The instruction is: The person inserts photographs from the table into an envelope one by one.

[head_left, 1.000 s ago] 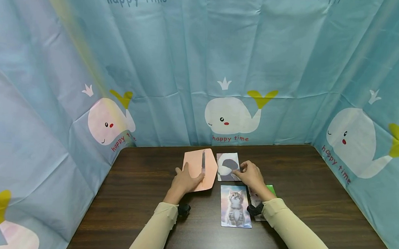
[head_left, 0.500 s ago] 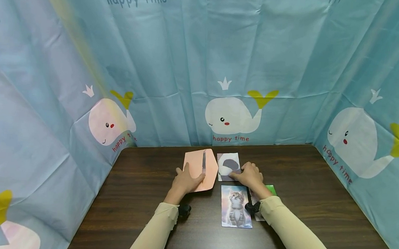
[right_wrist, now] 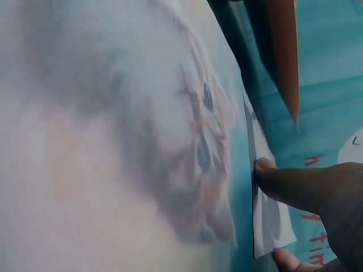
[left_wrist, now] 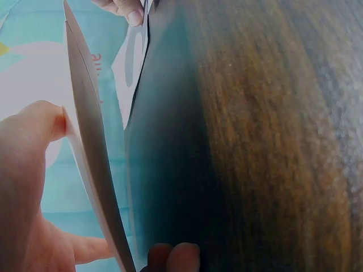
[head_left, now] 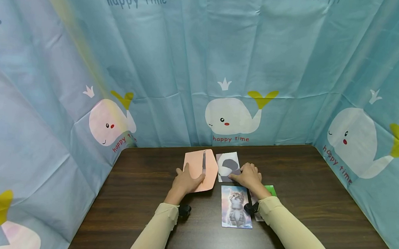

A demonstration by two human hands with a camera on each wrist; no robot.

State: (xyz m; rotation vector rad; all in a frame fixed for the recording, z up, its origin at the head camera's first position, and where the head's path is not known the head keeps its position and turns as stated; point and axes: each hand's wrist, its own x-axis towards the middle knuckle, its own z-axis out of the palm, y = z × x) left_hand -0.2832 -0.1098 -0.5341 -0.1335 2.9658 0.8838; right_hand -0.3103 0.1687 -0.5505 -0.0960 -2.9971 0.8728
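- Head view: the kitten card [head_left: 236, 206] lies flat on the dark wooden table [head_left: 140, 189], its picture face up.
- Beyond the kitten card and to its left, the left hand [head_left: 184, 181] grips a peach envelope [head_left: 210, 178], thumb spread across the face that carries a dark strip [head_left: 204, 163].
- Just beyond the kitten card's far edge is a white-and-grey card [head_left: 224, 168], beside the envelope; the right hand [head_left: 250, 177] pinches it near its lower right corner.
- Directly right of the kitten card, a green-cornered card [head_left: 270, 190] is mostly hidden under the right wrist; whether the two touch cannot be told.
- A blue curtain [head_left: 176, 62] printed with whales hangs past the table, well beyond the kitten card.
- Left wrist view: the envelope shows nearly edge-on, thumb on one side, two fingertips on the other, above the table surface. The white-and-grey card appears tilted, a fingertip of the right hand at its end.
- Right wrist view: the kitten card fills most of the foreground, blurred. Past its edge, the right hand's thumb and another finger hold the white-and-grey card, with the envelope above them.
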